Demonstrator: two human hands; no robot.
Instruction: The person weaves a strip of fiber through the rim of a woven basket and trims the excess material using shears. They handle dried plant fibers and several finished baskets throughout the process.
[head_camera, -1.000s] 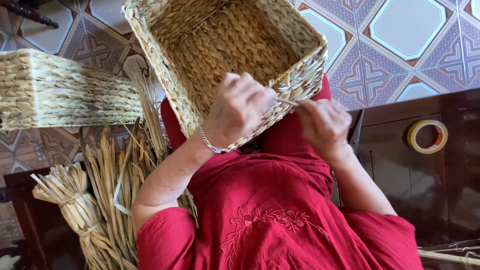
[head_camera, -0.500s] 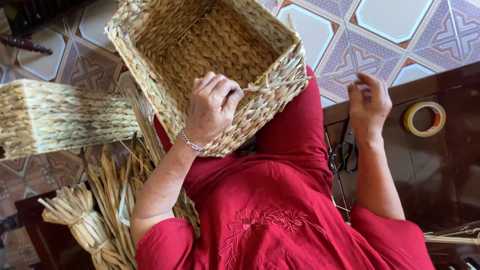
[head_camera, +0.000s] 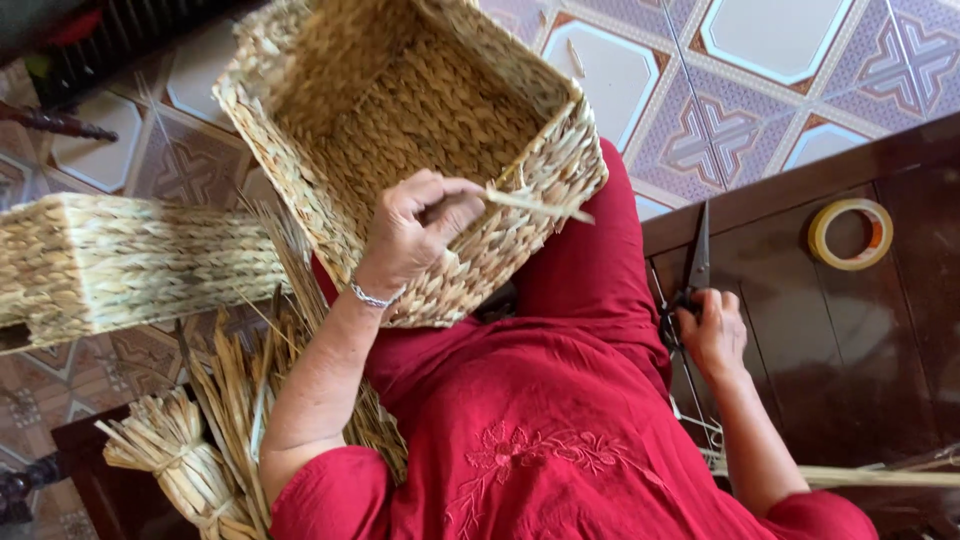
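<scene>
Left hand: the left hand (head_camera: 415, 235) rests on the near wall of the woven basket (head_camera: 400, 130), fingers curled, thumb and forefinger pinching a loose straw strand (head_camera: 535, 205) that sticks out sideways past the basket's corner.
Right hand: the right hand (head_camera: 712, 335) lies on the dark wooden table (head_camera: 830, 340), fingers closed around the handles of the scissors (head_camera: 690, 275); how tight the grip is cannot be told.
Woven basket: rectangular, pale straw, open side tilted toward the camera, propped on the person's lap against the red garment (head_camera: 560, 440); its inside is plaited in rows.
Straw strand: flat and pale, one end held at the basket's rim, the free end pointing toward the table.
Scissors: dark metal, blades pointing away from the person, lying flat on the table just beside the red-clad leg.
Tape roll: a yellowish tape roll (head_camera: 850, 232) lies flat on the table, well apart from the right hand.
Second basket: another woven basket (head_camera: 130, 265) stands to the left, on its side, apart from the one in hand.
Straw bundles: tied bundles of dry straw (head_camera: 190, 460) lie below the left forearm, beside the second basket.
Bracelet: a thin silver bracelet (head_camera: 372, 297) sits on the left wrist.
Floor: patterned tiles (head_camera: 760, 90) show beyond the basket and table.
</scene>
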